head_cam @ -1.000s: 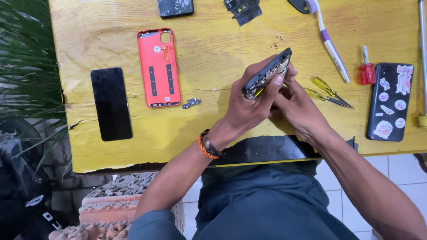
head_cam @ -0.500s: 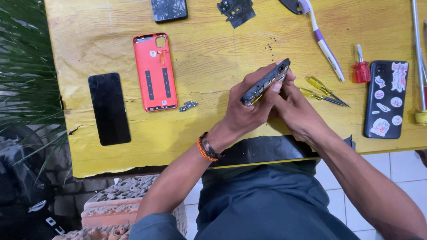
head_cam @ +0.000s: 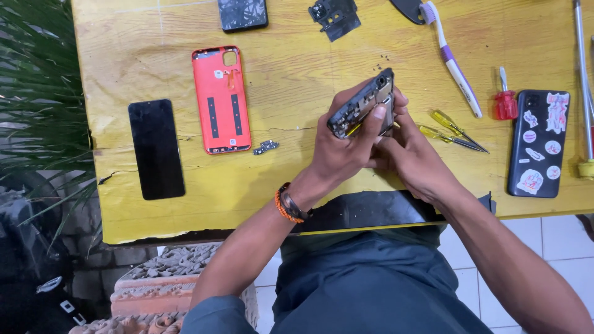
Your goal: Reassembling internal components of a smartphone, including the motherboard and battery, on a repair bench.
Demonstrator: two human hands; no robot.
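Yellow-painted wood worktop [head_cam: 297, 179] is basically unchanged over the last second, so the only real difference is in how the phone sits in my hands. My left hand [head_cam: 343, 151] has the opened phone body [head_cam: 362, 104] gripped edge-on above the worktop, fingers [head_cam: 378, 114] wrapped tight around its frame. Compared with a second ago it's tipped a touch more upright, exposed innards turned toward my right hand [head_cam: 414, 158]. That hand is tucked right behind the phone, fingers curled in against it, with a sliver of yellow poking out beside the frame. Looks like a small tool, but I can't tell for sure, or how it's pinched.

My read: same step, just a re-angle for better access to the inside, nothing freed yet.

Everything else hasn't budged: red back cover [head_cam: 221, 99] lying flat, black screen panel [head_cam: 156, 148] left of it, a little loose board [head_cam: 266, 147] just beside the cover. Yellow-handled tweezers [head_cam: 455, 131] and the red screwdriver [head_cam: 505, 102] sit untouched on the right, next to a sticker-covered phone [head_cam: 539, 142].
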